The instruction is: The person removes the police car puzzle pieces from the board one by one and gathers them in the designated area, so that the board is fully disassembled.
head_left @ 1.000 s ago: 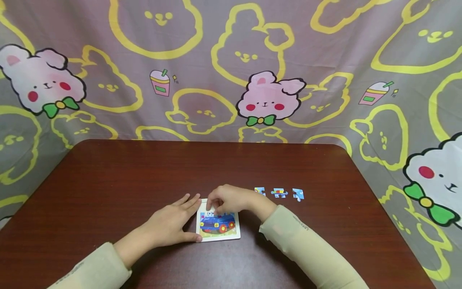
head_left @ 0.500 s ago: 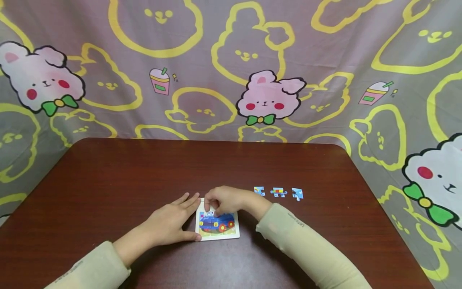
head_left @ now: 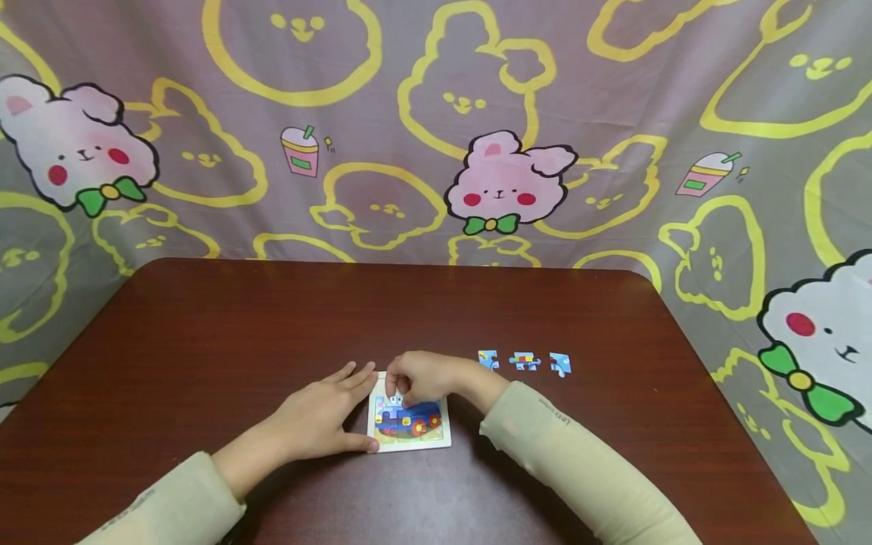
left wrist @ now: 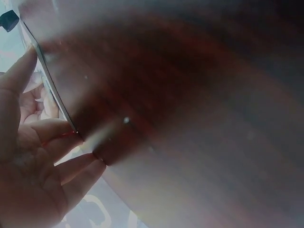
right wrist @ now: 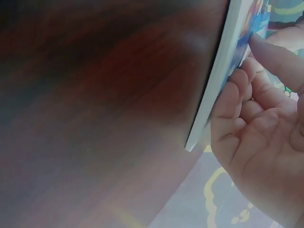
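A small white-framed jigsaw puzzle (head_left: 412,443) with a blue cartoon vehicle lies on the table in the head view. Along its left edge rests my left hand (head_left: 316,420), thumb at the near corner and straight fingers at the far one. My right hand (head_left: 429,376) reaches over the upper part of the picture. Its thumb and curled index finger pinch at a puzzle piece (head_left: 395,401) with cartoon eyes, largely covered by the fingers. In the right wrist view the right thumb (right wrist: 275,59) meets the picture surface, and the other fingers curl beside the white frame (right wrist: 209,99).
Three loose puzzle pieces lie in a row beyond the right forearm: a left one (head_left: 487,359), a middle one (head_left: 524,361) and a right one (head_left: 560,363). The dark brown table (head_left: 272,318) ends at a cartoon-print curtain (head_left: 381,136).
Both hands keep their places on the puzzle. The right fingers make only slight movements at the upper left of the picture, and the head view shifts a little.
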`<state>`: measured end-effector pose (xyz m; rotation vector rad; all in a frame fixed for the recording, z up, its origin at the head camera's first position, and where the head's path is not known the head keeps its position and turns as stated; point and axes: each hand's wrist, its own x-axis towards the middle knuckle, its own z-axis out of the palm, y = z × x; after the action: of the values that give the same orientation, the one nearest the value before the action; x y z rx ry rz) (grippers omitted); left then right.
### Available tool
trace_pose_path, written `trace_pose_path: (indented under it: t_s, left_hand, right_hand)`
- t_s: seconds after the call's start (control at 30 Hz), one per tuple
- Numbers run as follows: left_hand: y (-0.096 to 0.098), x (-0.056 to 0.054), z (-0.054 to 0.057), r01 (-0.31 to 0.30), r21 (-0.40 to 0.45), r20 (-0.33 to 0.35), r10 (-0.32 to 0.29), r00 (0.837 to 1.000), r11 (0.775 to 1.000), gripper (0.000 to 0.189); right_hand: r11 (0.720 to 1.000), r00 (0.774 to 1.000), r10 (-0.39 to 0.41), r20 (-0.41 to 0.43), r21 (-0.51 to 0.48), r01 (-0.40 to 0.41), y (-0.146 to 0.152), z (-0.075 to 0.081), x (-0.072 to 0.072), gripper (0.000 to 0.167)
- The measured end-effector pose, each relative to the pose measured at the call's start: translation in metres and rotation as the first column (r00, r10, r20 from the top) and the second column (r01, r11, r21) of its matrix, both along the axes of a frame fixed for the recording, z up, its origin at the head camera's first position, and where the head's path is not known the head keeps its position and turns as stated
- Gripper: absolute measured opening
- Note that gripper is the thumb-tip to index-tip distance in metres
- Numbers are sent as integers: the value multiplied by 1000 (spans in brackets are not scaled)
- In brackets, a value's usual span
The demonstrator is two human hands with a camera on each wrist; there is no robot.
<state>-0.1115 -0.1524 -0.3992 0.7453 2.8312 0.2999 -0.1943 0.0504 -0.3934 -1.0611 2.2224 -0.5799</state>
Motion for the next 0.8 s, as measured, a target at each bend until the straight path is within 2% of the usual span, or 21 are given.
trace_pose_path:
  t_s: [0.3,0.53,0.8]
  left_hand:
    - [2,-1,2,-13,6,8,13,1000,1000,91]
    - [3,-2,1,-32,8,12,32,999,999,91]
    - [2,-2,0,-29,17,11,29,1000,999,92]
  right_hand:
    - [999,998,5,56,-44,-2,3,-1,-1,16]
    - [994,992,-32,122,-97,44,5,1,-1,6]
    - [986,990,-44,131,-156,65,2,-2,2,5]
